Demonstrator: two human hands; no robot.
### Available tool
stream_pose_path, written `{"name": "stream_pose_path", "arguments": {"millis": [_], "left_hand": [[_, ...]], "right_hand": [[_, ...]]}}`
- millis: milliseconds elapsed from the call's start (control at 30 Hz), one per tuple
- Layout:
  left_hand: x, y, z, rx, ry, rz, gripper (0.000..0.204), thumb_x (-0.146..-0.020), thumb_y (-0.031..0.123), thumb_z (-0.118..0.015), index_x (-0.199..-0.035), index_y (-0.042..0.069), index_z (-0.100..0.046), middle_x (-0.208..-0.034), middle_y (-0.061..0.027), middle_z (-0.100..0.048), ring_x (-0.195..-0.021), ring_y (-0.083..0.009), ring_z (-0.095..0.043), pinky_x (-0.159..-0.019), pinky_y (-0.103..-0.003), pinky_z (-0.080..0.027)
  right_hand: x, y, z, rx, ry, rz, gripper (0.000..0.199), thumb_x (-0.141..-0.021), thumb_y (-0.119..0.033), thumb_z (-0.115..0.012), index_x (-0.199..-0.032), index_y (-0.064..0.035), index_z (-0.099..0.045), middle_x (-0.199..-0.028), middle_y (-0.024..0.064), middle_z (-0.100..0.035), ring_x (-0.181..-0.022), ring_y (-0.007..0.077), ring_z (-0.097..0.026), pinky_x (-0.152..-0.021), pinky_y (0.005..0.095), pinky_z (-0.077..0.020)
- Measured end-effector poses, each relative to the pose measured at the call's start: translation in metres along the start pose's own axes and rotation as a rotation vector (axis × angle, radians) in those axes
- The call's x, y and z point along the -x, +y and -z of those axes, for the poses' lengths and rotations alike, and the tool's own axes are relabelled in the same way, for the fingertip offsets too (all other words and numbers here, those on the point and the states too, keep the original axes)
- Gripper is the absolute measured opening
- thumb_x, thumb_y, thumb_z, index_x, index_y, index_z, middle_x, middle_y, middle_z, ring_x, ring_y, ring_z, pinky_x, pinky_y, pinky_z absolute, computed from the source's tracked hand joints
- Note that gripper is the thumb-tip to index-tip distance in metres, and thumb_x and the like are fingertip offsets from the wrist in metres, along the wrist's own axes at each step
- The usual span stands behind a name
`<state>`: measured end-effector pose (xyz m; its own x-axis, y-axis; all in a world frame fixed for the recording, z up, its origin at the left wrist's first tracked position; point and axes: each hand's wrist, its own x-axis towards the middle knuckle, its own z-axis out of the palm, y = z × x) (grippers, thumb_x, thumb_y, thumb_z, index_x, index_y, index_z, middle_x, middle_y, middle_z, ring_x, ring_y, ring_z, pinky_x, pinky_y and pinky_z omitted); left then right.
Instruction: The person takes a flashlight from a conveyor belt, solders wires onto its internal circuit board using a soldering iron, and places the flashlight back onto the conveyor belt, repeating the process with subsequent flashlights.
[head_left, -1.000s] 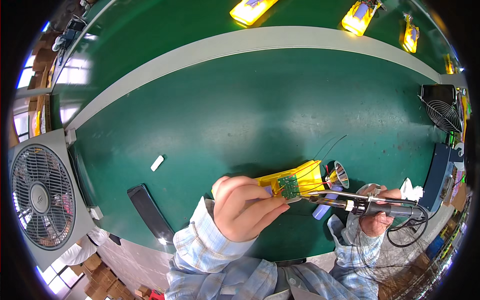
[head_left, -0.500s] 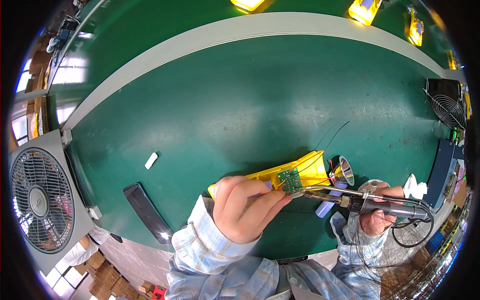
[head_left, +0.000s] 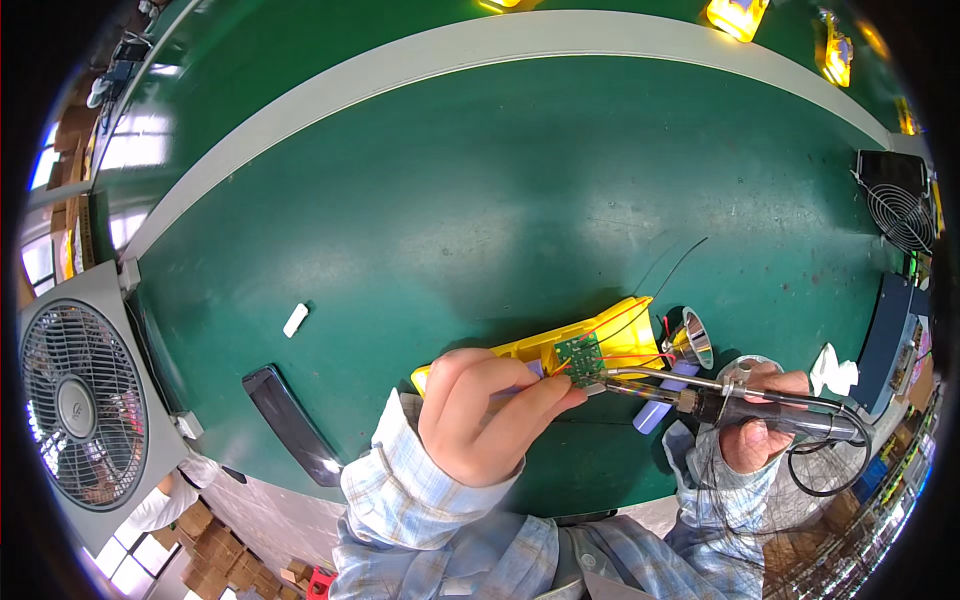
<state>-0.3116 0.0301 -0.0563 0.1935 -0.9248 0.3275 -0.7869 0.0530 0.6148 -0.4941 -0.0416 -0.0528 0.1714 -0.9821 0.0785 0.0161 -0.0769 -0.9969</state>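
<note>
My right hand [head_left: 752, 425] is wrapped round a soldering iron [head_left: 715, 405] with a thin metal tube along its top and a black cable looping off its back. Its tip meets the lower right edge of a small green circuit board [head_left: 578, 356]. The board rests at a yellow plastic housing [head_left: 630, 335]. At the board's lower left, my left hand [head_left: 490, 410] is closed in a pinch on a thin orange wire [head_left: 562, 368]; the fingertips partly hide it. Red and black wires run from the board toward a silver reflector cup [head_left: 690, 338]. Beside the cup lies a purple cylindrical battery [head_left: 662, 403].
A dark phone [head_left: 290, 425] and a small white piece [head_left: 295, 319] lie left on the green table [head_left: 420, 220]. A grey fan [head_left: 75, 405] stands at the left edge. Right are a crumpled white tissue [head_left: 832, 372], a dark blue box [head_left: 885, 340] and a small black fan [head_left: 898, 205].
The whole view has shifted slightly. Both hands keep their grips, and the soldering iron stays at the board's edge with only a tiny shift.
</note>
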Motion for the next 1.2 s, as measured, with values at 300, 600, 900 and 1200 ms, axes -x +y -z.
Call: {"name": "stream_pose_path", "arguments": {"millis": [300,600,900,1200], "left_hand": [[-0.009,-0.013,0.015,0.177,-0.217,-0.089,0.026,-0.043,0.006,-0.064,-0.068,0.004,-0.056,-0.073,-0.0061,-0.047,-0.061,-0.0171,-0.044,-0.051,-0.025,-0.039],[-0.004,-0.017,0.009,0.179,-0.164,-0.159,0.024,-0.043,0.005,-0.062,-0.066,0.005,-0.056,-0.075,-0.0061,-0.049,-0.061,-0.0175,-0.046,-0.054,-0.026,-0.040],[-0.006,-0.012,0.004,0.104,-0.118,-0.090,0.018,-0.044,0.005,-0.062,-0.060,0.008,-0.056,-0.070,-0.0029,-0.050,-0.055,-0.0149,-0.044,-0.048,-0.025,-0.034],[-0.005,-0.006,0.001,0.078,-0.079,-0.004,0.016,-0.044,0.001,-0.060,-0.058,0.008,-0.054,-0.069,-0.0027,-0.048,-0.055,-0.0153,-0.042,-0.048,-0.024,-0.035]], "right_hand": [[0.001,0.006,0.012,-0.051,0.023,0.019,0.027,-0.061,-0.025,-0.059,-0.070,-0.0051,-0.043,-0.067,0.0019,-0.033,-0.058,0.0137,-0.035,-0.051,0.0263,-0.0341],[0.002,0.006,0.011,-0.082,0.051,0.058,0.031,-0.060,-0.023,-0.060,-0.073,-0.0027,-0.042,-0.067,0.0039,-0.037,-0.057,0.0149,-0.038,-0.050,0.0272,-0.0327],[0.002,0.004,0.009,-0.050,0.040,0.057,0.033,-0.060,-0.026,-0.060,-0.070,-0.0016,-0.041,-0.067,0.0044,-0.036,-0.055,0.0156,-0.039,-0.049,0.0279,-0.0334],[0.001,-0.001,-0.001,0.039,0.027,-0.028,0.034,-0.061,-0.029,-0.059,-0.069,-0.0033,-0.039,-0.062,0.0036,-0.036,-0.054,0.0126,-0.038,-0.047,0.0247,-0.0347]]}}
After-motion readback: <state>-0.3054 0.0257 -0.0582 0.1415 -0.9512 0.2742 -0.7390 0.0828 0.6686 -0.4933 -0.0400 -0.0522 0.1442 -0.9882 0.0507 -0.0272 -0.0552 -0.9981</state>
